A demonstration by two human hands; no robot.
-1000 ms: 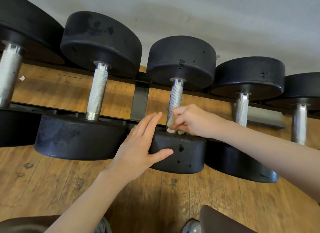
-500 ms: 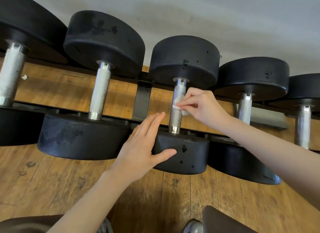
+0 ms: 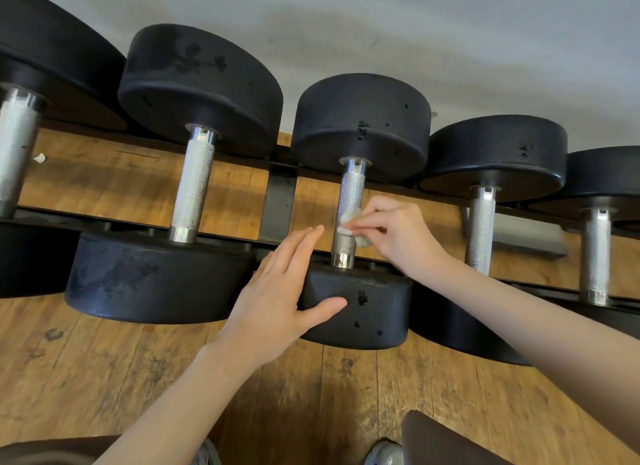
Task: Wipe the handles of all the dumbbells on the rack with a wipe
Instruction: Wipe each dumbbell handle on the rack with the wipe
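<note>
Several black dumbbells with knurled silver handles lie side by side on a low rack. My right hand pinches a small white wipe against the lower half of the middle dumbbell's handle. My left hand rests flat on that dumbbell's near black head, fingers spread and thumb on its front face. Its neighbours' handles stand bare on the left and on the right.
The rack stands on a wooden plank floor against a pale wall. Further handles show at the far left and far right. A white scrap lies on the floor behind the rack. My knees and shoes fill the bottom edge.
My right hand slid the wipe up the middle handle from its bottom end, then came back down to the lower half. The left hand stayed on the dumbbell head.
</note>
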